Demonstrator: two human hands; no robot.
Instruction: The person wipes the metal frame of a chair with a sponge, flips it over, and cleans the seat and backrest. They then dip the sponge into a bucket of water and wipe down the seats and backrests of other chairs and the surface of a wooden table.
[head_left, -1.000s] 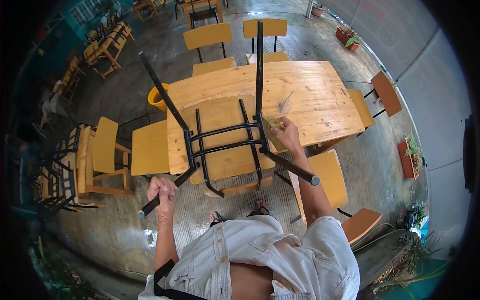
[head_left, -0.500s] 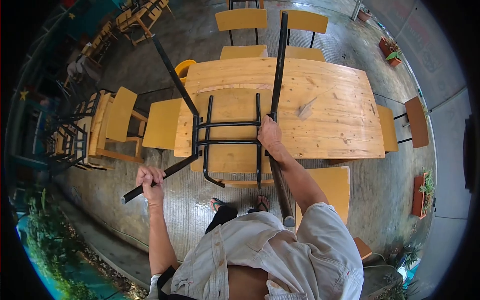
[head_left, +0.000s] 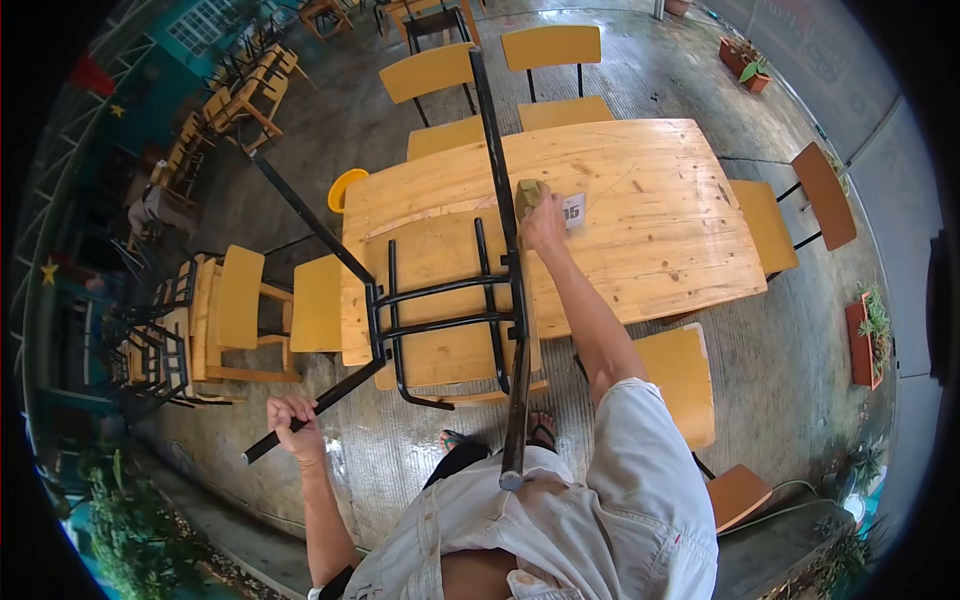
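Observation:
An upside-down chair with a wooden seat and a black metal frame rests at the left end of the wooden table. My left hand is wrapped round one of its near legs, close to the tip. Beyond the chair's right side, my right hand is closed on an olive-yellow pad, beside an upright black leg. I cannot make out whether the pad is sponge or folded cloth. A white card with dark printed digits lies by that hand on the tabletop.
Yellow chairs stand round the table, with one chair near my right side. A yellow bucket is behind the left corner. Stacked chairs stand at the left, planters along the right wall.
My right hand has left the chair frame and moved up to the tabletop, where it holds the pad. My left hand stays on the leg. The view has shifted, and the white card now shows clearly.

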